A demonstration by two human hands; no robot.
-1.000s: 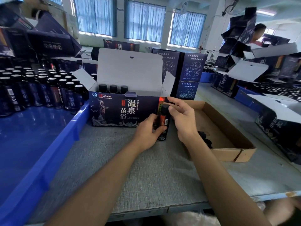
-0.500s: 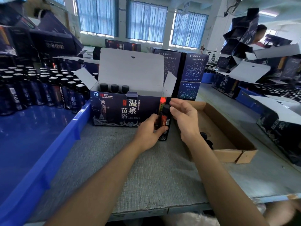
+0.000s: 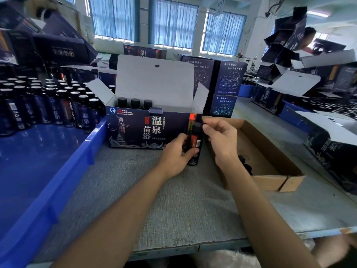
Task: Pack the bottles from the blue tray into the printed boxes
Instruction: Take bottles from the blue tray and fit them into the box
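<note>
- Far left: blue tray (image 3: 63,182) on the grey table mat (image 3: 173,209), packed at its far end with rows of upright dark bottles (image 3: 58,107).
- Just right of the tray: printed box (image 3: 135,132), lid flap raised and side flaps spread; holds three black-capped bottles (image 3: 135,103) in its left part.
- Reaches in from the lower left with a bare forearm, wrist straight; grips one bottle (image 3: 195,141) with the left hand (image 3: 173,155), thumb across the label's front, fingers wrapped behind.
- Holds that bottle upright before the box's right end, base on or just above the mat, cannot tell which.
- Angles in from the lower right with the other forearm; poises the right hand (image 3: 222,138) just beside the bottle's black cap, fingers loosely bent and narrow, thumb near the forefinger, holding nothing.
- Right of the hands: brown cardboard tray (image 3: 276,151) with a few dark round items (image 3: 245,164) inside, partly hidden behind the right wrist, too hidden to name.
</note>
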